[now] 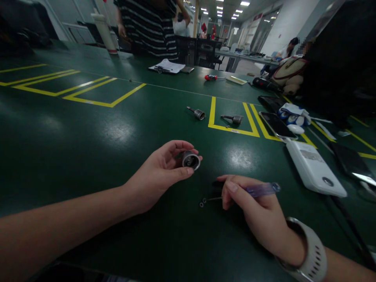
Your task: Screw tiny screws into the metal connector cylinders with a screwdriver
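My left hand [164, 168] is closed round a metal cup-shaped part [190, 160], its hollow end turned toward me. In my right hand [249, 203] is a screwdriver [263, 190] with a clear purple handle, held much like a pen. Its thin shaft points left, and the tip is at two small metal nuts [203, 202] on the green table; I cannot tell whether it touches them. Farther off lie two similar metal cups with shafts: one cup [199, 114] outside the yellow tape, the other cup [237, 119] inside a taped box with tiny pieces beside it.
A white power bank [315, 168], a phone [277, 125] and a blue-and-white bundle [293, 114] lie at the right. Toward the back are a red screwdriver [210, 77], a clipboard with papers [167, 66] and a tall cup [105, 33]. A person in a striped shirt [147, 27] stands opposite.
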Demonstrator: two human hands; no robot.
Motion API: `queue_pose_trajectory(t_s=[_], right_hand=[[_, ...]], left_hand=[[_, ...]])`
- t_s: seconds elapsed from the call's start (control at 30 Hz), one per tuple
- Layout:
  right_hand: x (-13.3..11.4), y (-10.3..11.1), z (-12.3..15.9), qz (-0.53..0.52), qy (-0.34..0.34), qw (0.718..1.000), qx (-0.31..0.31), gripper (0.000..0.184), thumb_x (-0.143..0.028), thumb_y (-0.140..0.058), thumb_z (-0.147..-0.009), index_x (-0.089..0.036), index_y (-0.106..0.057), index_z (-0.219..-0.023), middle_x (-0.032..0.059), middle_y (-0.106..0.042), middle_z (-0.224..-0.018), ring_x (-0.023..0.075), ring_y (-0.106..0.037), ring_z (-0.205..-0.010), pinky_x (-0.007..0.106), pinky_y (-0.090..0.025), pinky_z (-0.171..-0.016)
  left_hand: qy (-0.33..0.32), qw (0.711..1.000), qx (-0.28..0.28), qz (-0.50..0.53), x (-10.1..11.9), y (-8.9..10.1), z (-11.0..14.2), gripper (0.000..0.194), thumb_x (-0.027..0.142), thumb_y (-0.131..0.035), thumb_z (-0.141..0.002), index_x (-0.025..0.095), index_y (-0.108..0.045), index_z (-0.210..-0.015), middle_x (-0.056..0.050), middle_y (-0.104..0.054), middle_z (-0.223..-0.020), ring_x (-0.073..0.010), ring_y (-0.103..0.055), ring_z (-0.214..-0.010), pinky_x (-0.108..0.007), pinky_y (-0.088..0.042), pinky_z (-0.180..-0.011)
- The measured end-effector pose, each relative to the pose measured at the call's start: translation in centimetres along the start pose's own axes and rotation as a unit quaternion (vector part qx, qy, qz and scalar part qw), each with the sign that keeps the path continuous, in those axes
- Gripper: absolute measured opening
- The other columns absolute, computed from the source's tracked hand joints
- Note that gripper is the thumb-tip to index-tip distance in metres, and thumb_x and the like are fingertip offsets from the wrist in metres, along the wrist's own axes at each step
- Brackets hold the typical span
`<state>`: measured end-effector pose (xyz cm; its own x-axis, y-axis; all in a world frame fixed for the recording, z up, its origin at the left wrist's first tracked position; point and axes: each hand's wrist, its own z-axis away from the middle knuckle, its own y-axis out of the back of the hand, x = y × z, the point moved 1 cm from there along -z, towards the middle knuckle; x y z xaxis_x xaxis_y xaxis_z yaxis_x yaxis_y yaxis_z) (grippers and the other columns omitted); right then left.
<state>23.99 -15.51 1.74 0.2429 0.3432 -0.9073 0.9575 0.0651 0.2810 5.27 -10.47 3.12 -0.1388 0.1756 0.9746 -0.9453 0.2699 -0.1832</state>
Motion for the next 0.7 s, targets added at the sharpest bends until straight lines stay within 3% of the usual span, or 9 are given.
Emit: queue_pose_trajectory(t_s=[0.13, 0.27, 0.37, 0.57, 0.7], right_hand=[[-1.3, -0.2, 0.2, 0.128, 0.116, 0.983, -0.063, 0.024, -0.012, -0.045, -0.086, -0.017, -0.055, -0.066, -0.0016, -0.054, -0.058, 0.012, -0.053, -0.056, 0.04, -0.046, -0.085], [-1.4, -0.4, 0.3, 0.206, 0.151, 0.962, -0.1, 0.013, -0.008, -0.048, -0.084, -0.017, -0.057, -0.077, 0.0006, -0.058, -0.069, 0.0141, -0.055, -0.068, 0.042, -0.042, -0.09], [-1.1, -0.3, 0.4, 0.214, 0.165, 0.959, -0.085, 0.01, -0.009, -0.05, -0.085, -0.017, -0.057, -0.083, 0.0015, -0.061, -0.076, 0.0147, -0.058, -0.075, 0.043, -0.042, -0.092], [-1.6, -0.3, 0.9, 0.208, 0.256, 0.944, -0.021, 0.014, -0.01, -0.049, -0.085, -0.016, -0.06, -0.09, 0.004, -0.066, -0.078, 0.0159, -0.062, -0.074, 0.045, -0.046, -0.092], [-1.6, -0.5, 0.9, 0.221, 0.262, 0.939, -0.021, 0.011, -0.012, -0.051, -0.086, -0.015, -0.061, -0.088, 0.0044, -0.067, -0.079, 0.0162, -0.063, -0.077, 0.043, -0.048, -0.092]], left_hand=[[-0.005, 1.0, -0.015, -0.016, 0.0, 0.1, 0.1, 0.028, 0.015, -0.07, -0.072, 0.019, -0.063, -0.098, -0.004, -0.068, -0.108, -0.0202, -0.062, -0.103, -0.036, -0.044, -0.097], [0.009, 1.0, -0.01, -0.027, 0.1, 0.1, 0.2, 0.03, 0.016, -0.07, -0.071, 0.018, -0.066, -0.101, -0.005, -0.069, -0.107, -0.0199, -0.063, -0.101, -0.034, -0.046, -0.095], [0.018, 0.999, -0.002, -0.033, 0.1, 0.0, 0.2, 0.034, 0.016, -0.071, -0.07, 0.019, -0.066, -0.103, -0.004, -0.07, -0.105, -0.0193, -0.064, -0.099, -0.033, -0.047, -0.093], [0.009, 0.997, -0.002, -0.076, 0.1, -0.2, 0.2, 0.034, 0.014, -0.069, -0.07, 0.018, -0.066, -0.104, -0.004, -0.071, -0.101, -0.0195, -0.065, -0.097, -0.033, -0.049, -0.091], [-0.006, 0.993, -0.021, -0.117, 0.0, -0.3, 0.3, 0.034, 0.015, -0.067, -0.071, 0.018, -0.066, -0.104, -0.004, -0.071, -0.099, -0.0198, -0.066, -0.095, -0.034, -0.05, -0.09]])
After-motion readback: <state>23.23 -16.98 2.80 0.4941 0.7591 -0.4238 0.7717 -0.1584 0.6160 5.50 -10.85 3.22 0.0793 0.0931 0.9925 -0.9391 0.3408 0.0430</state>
